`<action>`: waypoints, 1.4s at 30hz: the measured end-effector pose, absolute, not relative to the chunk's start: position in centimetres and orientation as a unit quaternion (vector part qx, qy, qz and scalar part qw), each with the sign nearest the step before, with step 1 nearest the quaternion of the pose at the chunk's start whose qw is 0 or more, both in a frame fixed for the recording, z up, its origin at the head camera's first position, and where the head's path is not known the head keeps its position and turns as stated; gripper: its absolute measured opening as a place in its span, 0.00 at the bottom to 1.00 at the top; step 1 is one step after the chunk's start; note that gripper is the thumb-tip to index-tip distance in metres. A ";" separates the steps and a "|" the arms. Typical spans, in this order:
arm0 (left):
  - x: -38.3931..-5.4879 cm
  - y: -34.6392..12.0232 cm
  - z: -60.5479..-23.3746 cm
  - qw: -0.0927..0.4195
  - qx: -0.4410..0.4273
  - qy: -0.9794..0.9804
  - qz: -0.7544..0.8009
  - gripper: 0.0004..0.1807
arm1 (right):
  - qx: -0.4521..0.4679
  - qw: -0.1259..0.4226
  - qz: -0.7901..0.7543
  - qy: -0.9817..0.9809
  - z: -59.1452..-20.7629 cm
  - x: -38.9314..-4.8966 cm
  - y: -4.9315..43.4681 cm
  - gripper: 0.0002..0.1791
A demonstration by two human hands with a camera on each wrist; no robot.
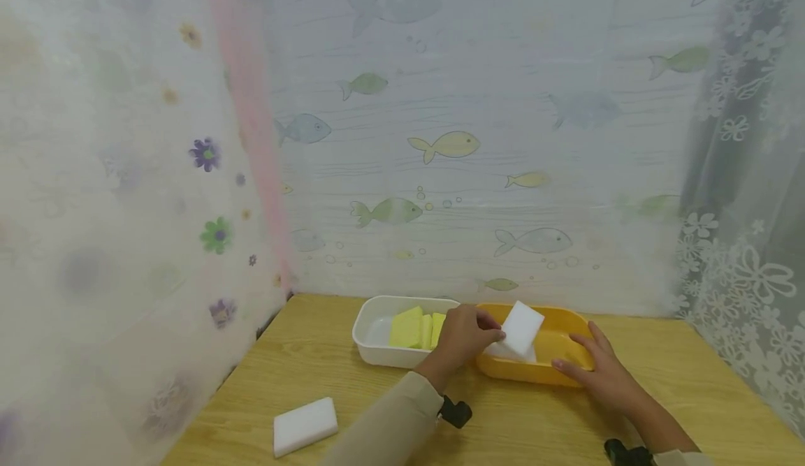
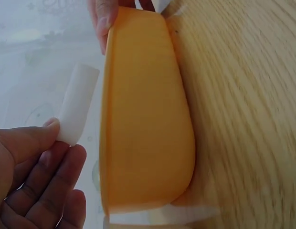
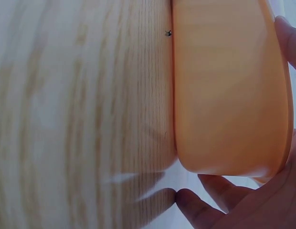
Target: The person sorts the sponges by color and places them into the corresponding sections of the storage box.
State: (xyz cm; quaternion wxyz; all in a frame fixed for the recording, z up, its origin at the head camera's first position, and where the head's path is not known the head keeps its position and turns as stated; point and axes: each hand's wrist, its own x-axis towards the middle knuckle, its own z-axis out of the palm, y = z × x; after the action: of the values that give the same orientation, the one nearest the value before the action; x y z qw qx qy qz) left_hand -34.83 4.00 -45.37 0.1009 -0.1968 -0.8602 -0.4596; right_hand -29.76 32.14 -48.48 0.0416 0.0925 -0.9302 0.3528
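My left hand (image 1: 462,338) pinches a white sponge block (image 1: 525,328) between thumb and fingers, tilted over the left part of an orange plastic container (image 1: 534,372). In the left wrist view the block (image 2: 80,102) stands beside the container's rim, its narrow side showing. Beneath it, another white block (image 1: 499,351) lies partly hidden inside the container. With the thumb over the front rim and fingers round the right end, my right hand (image 1: 606,374) holds the container. The right wrist view shows the container's wall (image 3: 229,90) between that thumb and the fingers.
Left of the orange container stands a white container (image 1: 383,356) with several yellow sponges (image 1: 407,328) in it. One white sponge block (image 1: 305,426) lies at the table's front left. A fish-patterned curtain (image 1: 440,242) hangs behind the wooden table (image 1: 302,354).
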 end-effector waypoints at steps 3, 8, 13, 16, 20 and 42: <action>-34.9 4.9 -45.6 0.105 -0.188 -0.862 -0.460 0.06 | 0.091 0.039 0.349 -0.932 -48.5 -29.8 32.2 0.48; -34.9 6.2 -46.0 0.116 -0.183 -0.859 -0.463 0.06 | 0.090 0.038 0.349 -0.932 -48.5 -29.8 32.3 0.48; -34.7 7.2 -46.3 0.124 -0.171 -0.863 -0.458 0.06 | 0.095 0.042 0.356 -0.929 -48.5 -29.8 32.2 0.47; -34.7 7.9 -46.4 0.130 -0.167 -0.865 -0.455 0.07 | 0.099 0.046 0.360 -0.927 -48.5 -29.6 32.2 0.47; -34.7 9.0 -46.7 0.132 -0.167 -0.866 -0.451 0.07 | 0.104 0.048 0.366 -0.923 -48.5 -29.5 32.1 0.47; -34.5 11.2 -48.4 0.145 -0.164 -0.928 -0.302 0.07 | 0.099 0.056 0.356 -0.928 -48.8 -29.8 32.3 0.48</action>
State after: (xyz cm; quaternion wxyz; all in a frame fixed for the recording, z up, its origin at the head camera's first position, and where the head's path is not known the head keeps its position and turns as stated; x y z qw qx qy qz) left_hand -34.46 11.20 -48.43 0.1446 -0.1636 -0.9281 -0.3016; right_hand -29.83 32.26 -48.76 0.0558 0.0988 -0.9277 0.3557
